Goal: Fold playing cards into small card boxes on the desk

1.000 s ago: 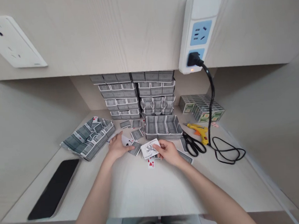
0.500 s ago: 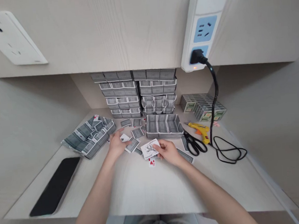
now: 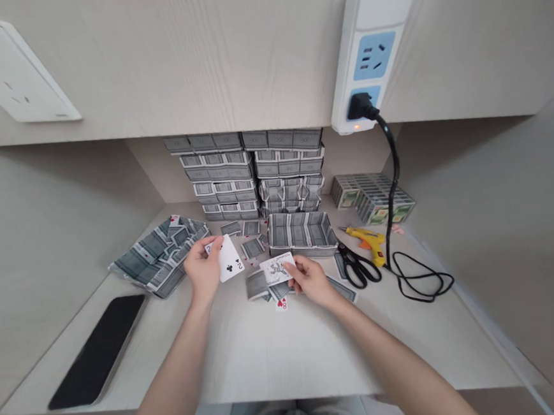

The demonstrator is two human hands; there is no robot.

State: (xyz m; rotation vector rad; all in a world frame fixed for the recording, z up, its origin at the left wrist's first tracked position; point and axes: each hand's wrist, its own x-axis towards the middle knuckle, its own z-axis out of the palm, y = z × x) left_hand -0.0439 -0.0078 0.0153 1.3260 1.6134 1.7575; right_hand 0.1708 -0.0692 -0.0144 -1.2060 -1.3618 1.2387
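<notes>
Left grip (image 3: 202,269), right grip (image 3: 311,280) pinch thin white rectangular playing cards (image 3: 231,256) near grey card-walled tray (image 3: 304,252); likely light, bendy: hold edges.

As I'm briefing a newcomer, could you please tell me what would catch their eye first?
Probably the stacked grey card-patterned boxes at the back of the desk. In front, the left hand holds a two of clubs, the right hand a white picture card. A yellow glue gun lies to the right.
</notes>
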